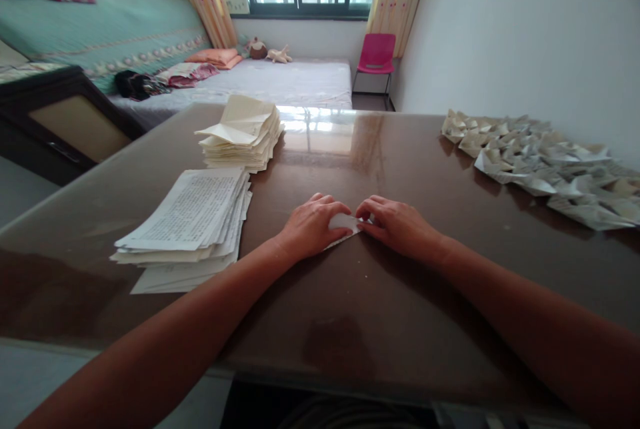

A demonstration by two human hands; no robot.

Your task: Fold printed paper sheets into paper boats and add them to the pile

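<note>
A small folded piece of white paper (343, 221) lies low over the middle of the brown table, partly covered by my fingers. My left hand (316, 223) grips its left part, with the thumb on the near side and the fingers curled over the far side. At the right end of the paper, my right hand (393, 221) pinches it between thumb and curled fingers. The two hands face each other, a short gap apart. How the paper is folded under the fingers is hidden.
Left of my hands lies a stack of printed sheets (185, 212), with a stack of yellowish paper (243, 135) behind it. Many folded paper pieces (540, 162) cover the table's far right. Beyond the glossy table (320, 322) are a bed (310, 82) and a pink chair (377, 55).
</note>
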